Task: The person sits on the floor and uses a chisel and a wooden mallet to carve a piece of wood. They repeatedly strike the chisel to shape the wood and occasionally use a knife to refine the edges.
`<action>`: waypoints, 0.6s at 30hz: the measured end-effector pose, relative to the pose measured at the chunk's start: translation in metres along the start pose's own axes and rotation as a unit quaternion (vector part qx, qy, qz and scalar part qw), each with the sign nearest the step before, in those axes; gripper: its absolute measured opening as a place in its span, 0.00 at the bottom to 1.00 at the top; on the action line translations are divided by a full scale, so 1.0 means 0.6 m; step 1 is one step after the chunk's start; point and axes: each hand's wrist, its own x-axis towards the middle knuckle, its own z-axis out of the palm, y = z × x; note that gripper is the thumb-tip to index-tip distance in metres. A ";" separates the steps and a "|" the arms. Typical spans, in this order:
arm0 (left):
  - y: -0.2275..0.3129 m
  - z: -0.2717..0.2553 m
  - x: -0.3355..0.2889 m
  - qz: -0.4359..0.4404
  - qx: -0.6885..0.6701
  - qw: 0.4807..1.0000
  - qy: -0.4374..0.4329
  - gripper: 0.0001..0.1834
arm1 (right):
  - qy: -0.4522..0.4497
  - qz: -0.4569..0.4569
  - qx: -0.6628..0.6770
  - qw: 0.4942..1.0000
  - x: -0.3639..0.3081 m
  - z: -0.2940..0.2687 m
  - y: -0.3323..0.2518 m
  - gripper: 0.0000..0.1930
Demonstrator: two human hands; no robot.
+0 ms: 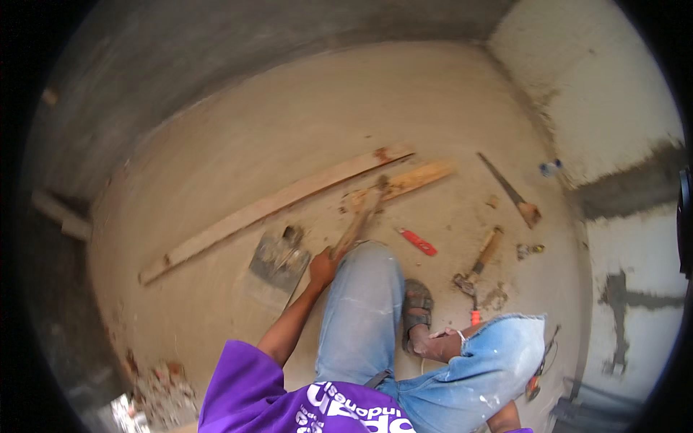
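Note:
My left hand [325,268] is closed around the near end of a rough wooden stick [359,222]. The stick slants up and right, its blurred dark far end over a short yellowish board [417,179]. Left of this hand a square grey metal blade [276,265] lies flat, with a ring-like socket at its top, like a hoe head. Beyond it stretches a long narrow plank [278,202]. Of my right arm only a bit of forearm [505,417] shows at the lower edge; the hand is hidden behind my bent leg.
Right of my knee lie a red folded-looking tool [419,242], a wooden-handled hammer [485,256] and an orange-handled tool [475,317]. A handsaw [511,189] and a small bottle [550,168] are farther right. Rubble [167,386] sits at lower left. Walls [592,86] border the floor.

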 end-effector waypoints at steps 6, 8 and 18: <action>0.016 -0.028 -0.005 -0.068 -0.041 0.991 -0.109 0.43 | -0.043 -0.114 -0.013 0.992 0.193 -0.088 -0.087 0.14; 0.012 -0.041 -0.011 -0.083 -0.031 0.988 -0.130 0.41 | -0.031 -0.145 -0.044 0.988 0.258 -0.101 -0.172 0.13; 0.036 -0.350 -0.131 -0.194 -0.091 0.931 -0.295 0.37 | 0.080 -0.595 -0.121 0.791 0.399 -0.074 -0.613 0.40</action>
